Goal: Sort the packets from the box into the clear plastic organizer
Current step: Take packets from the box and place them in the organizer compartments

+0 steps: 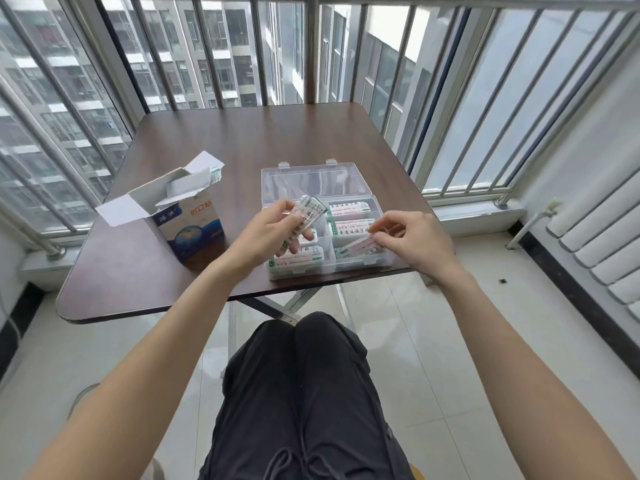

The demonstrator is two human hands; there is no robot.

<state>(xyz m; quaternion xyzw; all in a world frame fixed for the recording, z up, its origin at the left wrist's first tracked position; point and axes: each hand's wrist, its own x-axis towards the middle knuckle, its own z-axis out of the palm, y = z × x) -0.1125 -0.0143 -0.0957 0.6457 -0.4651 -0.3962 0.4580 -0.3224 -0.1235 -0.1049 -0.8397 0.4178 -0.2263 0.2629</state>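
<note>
While the left hand (273,233) grips a stack of packets (306,216) above the organizer (346,263), the right hand (412,240) pinches one packet (360,244) and lowers it toward the near right compartment. The stack probably stays close so that the right hand can take packets one by one. The open box (188,220) stands to the left on the tabletop (259,140). The organizer sits at the near tabletop edge, so a push could slide it off; behind it there is free room.
</note>
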